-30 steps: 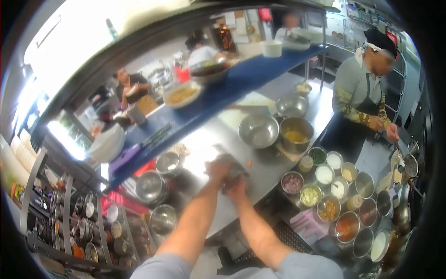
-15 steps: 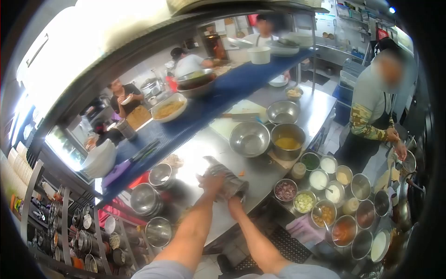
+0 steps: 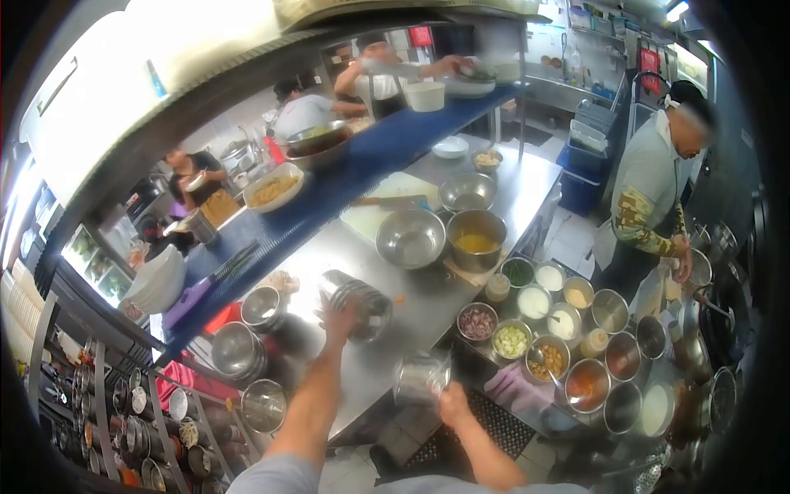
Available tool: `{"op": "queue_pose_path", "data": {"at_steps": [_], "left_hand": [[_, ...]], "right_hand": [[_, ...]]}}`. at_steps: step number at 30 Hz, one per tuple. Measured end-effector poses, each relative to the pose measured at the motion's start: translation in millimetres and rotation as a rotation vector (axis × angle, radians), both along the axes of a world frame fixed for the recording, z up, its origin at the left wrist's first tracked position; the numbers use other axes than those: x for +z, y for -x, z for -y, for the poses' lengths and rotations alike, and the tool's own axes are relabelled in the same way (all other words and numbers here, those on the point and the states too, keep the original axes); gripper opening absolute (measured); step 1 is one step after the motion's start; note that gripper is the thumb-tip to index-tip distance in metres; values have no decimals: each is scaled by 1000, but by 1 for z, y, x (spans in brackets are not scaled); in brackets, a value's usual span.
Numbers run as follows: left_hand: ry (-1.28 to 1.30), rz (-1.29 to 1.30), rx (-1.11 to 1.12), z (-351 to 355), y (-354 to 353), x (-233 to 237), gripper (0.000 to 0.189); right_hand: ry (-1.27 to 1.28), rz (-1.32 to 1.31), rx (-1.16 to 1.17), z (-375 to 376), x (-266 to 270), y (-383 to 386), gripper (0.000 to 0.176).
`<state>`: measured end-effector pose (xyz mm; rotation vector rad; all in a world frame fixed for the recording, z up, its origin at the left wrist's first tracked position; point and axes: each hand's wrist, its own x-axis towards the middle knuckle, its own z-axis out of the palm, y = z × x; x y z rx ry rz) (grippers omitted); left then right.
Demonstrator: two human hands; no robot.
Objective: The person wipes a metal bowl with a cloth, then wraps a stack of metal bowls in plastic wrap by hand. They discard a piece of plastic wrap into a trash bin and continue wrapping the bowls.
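Note:
A stack of nested steel containers [image 3: 372, 311] lies tipped on its side on the steel counter [image 3: 309, 276]. My left hand [image 3: 337, 319] is wrapped round the side of this stack. Lower and to the right, apart from the stack, a single steel container [image 3: 418, 379] hangs over the counter's front edge. My right hand [image 3: 453, 405] grips its rim, and the container is tilted. Small orange scraps lie on the counter right of the stack. A large steel bowl [image 3: 411, 240] stands behind, next to a steel pot of yellow liquid [image 3: 476, 245].
Several tubs stand at the right, among them chopped onion [image 3: 477, 323] and a red sauce [image 3: 587, 387]. Stacked bowls [image 3: 235, 349] sit left of my arm. A blue shelf [image 3: 362, 165] crosses above the counter. A co-worker [image 3: 654, 189] stands at the right; other people are behind the shelf.
Both hands were together on the stack; my right hand has drawn one steel container off it, down and right. The stack has turned in my left hand. The view has shifted right.

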<state>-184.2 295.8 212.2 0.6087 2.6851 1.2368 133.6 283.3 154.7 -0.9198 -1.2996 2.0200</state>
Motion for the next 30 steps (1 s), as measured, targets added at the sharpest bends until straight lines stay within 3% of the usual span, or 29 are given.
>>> {"op": "queue_pose_path", "data": {"at_steps": [1,2,3,5,7,8,9,10,11,12,14,15,16,18,20,21,22,24,26,29,30], "left_hand": [[-50,-20,29,13,-21,13,90],[-188,-11,-118,29,-37,5,85],[-328,-4,-263,50,-55,-11,81],[-245,209,-383,80,-111,-46,66],[-483,476,-228,96,-120,-92,55],[-579,642,-110,109,-126,-73,46],[-688,791,30,122,-133,-52,42],[-580,648,155,127,-143,-10,37],[-540,553,245,142,-121,-51,38],[-576,557,327,157,-107,-64,40],[-679,654,461,191,-88,-60,46],[-707,681,483,210,-81,-56,50],[-696,671,465,228,-77,-51,53],[-288,188,138,278,-81,-61,60],[50,201,-50,344,-106,-84,65],[169,451,-74,367,-121,-93,67],[159,873,-95,354,-161,-21,69],[346,1101,-446,367,-212,-20,59],[320,1012,-426,393,-270,-64,53],[527,874,-179,385,-282,-58,49],[455,884,-76,390,-285,-66,49]], "right_hand": [[84,-171,-21,-4,-1,6,25],[165,-343,-41,-7,-2,16,27],[0,-288,-13,-5,9,22,29],[-319,-167,61,4,37,30,34],[-298,312,537,-3,74,41,38],[-272,543,789,8,77,42,40],[-296,387,753,28,62,41,39],[-325,232,706,45,41,44,39],[-351,78,655,60,28,42,39],[-253,128,692,67,28,37,38],[-72,226,759,72,42,21,37],[95,-102,676,76,60,9,36],[63,-110,704,73,72,-2,36],[-6,-132,750,60,84,-24,35],[-45,-44,754,41,86,-28,36],[-242,-9,788,27,74,-22,37],[-485,221,837,14,83,-11,35],[-749,245,863,0,82,16,29],[-1176,387,852,-13,66,39,23],[-1388,689,847,-49,41,78,21],[-1445,748,822,-60,40,89,21]]}}
